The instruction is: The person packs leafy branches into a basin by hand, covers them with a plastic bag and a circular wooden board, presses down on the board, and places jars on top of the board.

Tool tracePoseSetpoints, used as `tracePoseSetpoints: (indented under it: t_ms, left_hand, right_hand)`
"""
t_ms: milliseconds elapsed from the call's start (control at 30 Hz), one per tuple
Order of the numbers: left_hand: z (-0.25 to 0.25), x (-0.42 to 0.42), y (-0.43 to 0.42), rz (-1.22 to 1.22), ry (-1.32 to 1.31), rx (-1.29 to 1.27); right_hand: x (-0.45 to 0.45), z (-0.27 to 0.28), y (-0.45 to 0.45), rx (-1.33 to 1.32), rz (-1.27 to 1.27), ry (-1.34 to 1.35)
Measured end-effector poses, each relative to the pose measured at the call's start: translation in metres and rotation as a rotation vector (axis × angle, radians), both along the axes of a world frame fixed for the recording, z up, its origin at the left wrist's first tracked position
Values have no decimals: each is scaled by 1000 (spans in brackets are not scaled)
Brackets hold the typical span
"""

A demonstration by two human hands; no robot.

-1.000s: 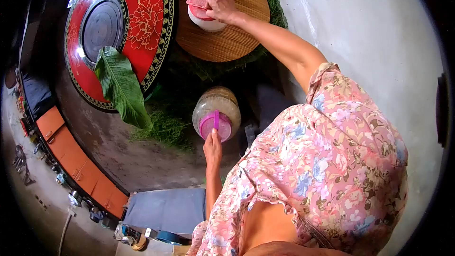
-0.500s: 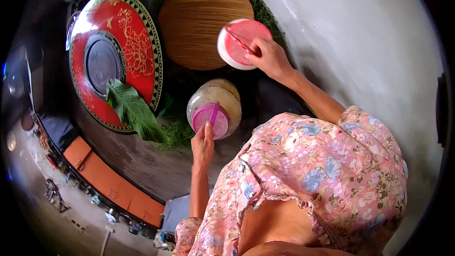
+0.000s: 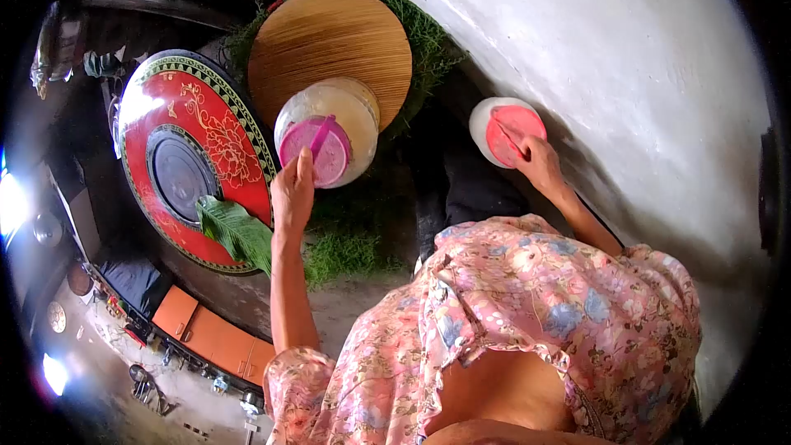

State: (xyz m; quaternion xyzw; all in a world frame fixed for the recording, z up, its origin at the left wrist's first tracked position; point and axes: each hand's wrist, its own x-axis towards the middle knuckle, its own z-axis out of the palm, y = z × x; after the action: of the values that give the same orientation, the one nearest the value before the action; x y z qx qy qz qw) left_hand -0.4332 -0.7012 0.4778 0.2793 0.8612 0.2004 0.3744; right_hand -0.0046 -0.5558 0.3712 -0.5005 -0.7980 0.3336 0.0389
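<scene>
My left hand (image 3: 294, 191) is closed on the pink handle of a large clear jar (image 3: 362, 132) with a pink lid (image 3: 328, 156). The jar overlaps the lower edge of a round wooden board (image 3: 329, 49) in view; whether it touches the board I cannot tell. On the right, my right hand (image 3: 540, 166) grips the handle on the red lid (image 3: 519, 128) of a white tub (image 3: 482, 128), close to the pale wall. What fills the jar is not clear.
A red round table top (image 3: 239, 148) with a dark disc (image 3: 180, 171) stands at the left, a green leaf (image 3: 235, 229) over its edge. Feathery green plants (image 3: 342, 257) surround the board. Orange cabinets (image 3: 216, 338) are at the lower left, a pale wall (image 3: 626, 58) at the right.
The white tub has moved off the wooden board, rightward and down to beside the wall, in my right hand. My left hand has brought the jar up and left to the board. The view has also shifted.
</scene>
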Motion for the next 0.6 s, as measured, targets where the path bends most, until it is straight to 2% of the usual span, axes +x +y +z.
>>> tracePoseSetpoints:
  t_ms: [167, 400, 600]
  left_hand:
    - [-42, -39, 37, -74, 64, 21]
    - [-64, -62, 63, -161, 109, 32]
    - [-60, -55, 63, -177, 152, 22]
  right_hand:
    - [23, -13, 6, 0, -105, -23]
    - [30, -19, -4, -41, -201, -61]
    - [27, -41, 4, -66, -224, -22]
